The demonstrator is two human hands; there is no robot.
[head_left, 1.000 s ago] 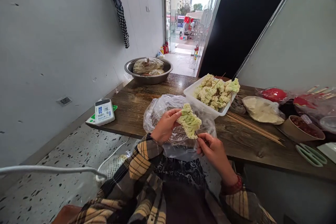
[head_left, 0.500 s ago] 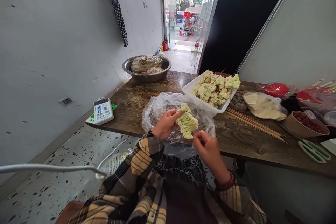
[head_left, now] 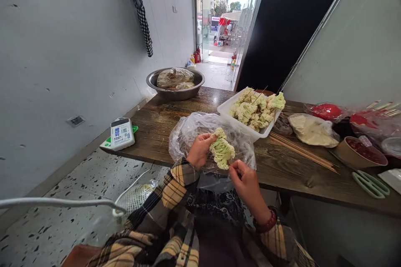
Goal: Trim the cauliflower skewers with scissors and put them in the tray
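Observation:
My left hand point(head_left: 199, 151) grips pale green cauliflower florets point(head_left: 222, 151) by their upper left side, above a crumpled clear plastic bag point(head_left: 184, 133). At the lower right of the cauliflower, my right hand point(head_left: 247, 181) is closed in a pinch on a thin skewer. Only a short dark bit of that skewer shows between fingertips and florets; the rest is hidden. Just behind the bag, a white tray point(head_left: 265, 134) holds a heap of cauliflower point(head_left: 247, 112) with skewers sticking out. Bare wooden skewers point(head_left: 305, 152) lie in a bundle right of my right hand.
A steel basin point(head_left: 175, 95) with bagged food stands at the table's far left. Near the left edge sits a white box-shaped device point(head_left: 122, 134). Along the right are a bag of pale food point(head_left: 313, 130), a paper bowl point(head_left: 344, 154) of red contents and green-handled scissors point(head_left: 369, 183).
The view has shifted slightly. Both hands keep their grip on the cauliflower and skewer, with the right fingertips still close to its lower edge.

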